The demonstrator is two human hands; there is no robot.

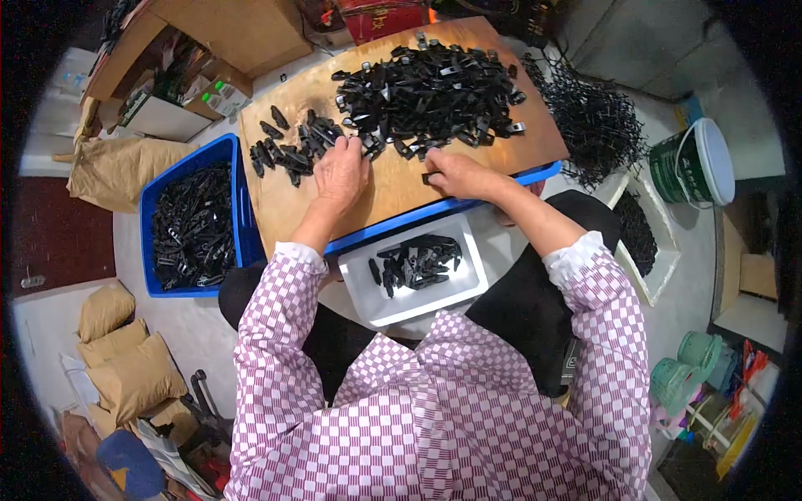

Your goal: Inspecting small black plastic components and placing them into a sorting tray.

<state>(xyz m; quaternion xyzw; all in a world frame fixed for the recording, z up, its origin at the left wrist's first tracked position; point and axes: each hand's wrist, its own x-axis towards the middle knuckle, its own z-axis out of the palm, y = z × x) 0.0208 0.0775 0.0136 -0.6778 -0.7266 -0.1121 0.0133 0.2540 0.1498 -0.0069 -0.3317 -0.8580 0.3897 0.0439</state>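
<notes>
Cluttered workshop floor, concrete, viewed from above a seated person in a purple-and-white checked shirt. Work surface: a plywood board [468, 179] laid across a blue crate, tilted slightly in the view.

Findings on the board:
- Large heap of black plastic clips [430, 96] at 12 o'clock, spreading toward 1 o'clock.
- Smaller group of sorted clips [288, 150] at 10 o'clock, apart from the heap.

Hands:
- Left hand [341, 174] lies palm down at the near edge of the smaller group, fingers spread loosely and touching clips where that group meets the heap. It is not closed round anything visible.
- Right hand [455, 174] rests on the board at the heap's near edge, fingers curled, a single black clip [431, 178] pinched at the fingertips. Whether it is lifted off the board cannot be told.

Surroundings:
- White tray [468, 288] just below the board at 6 o'clock, over the person's lap, holding a small batch of black clips.
- Blue bin [150, 242] at 9 o'clock, filled with black parts.
- Tangle of black plastic sprues [597, 121] at 2 o'clock, off the board's right edge.
- Green bucket with a white lid [693, 163] at 3 o'clock.
- Second white tray [660, 267] of black pieces at 4 o'clock.
- Brown paper sacks [125, 359] at 8 o'clock; cardboard boxes [242, 29] at 11 o'clock.

Obstruction: the heap crowds both hands from the far side
</notes>
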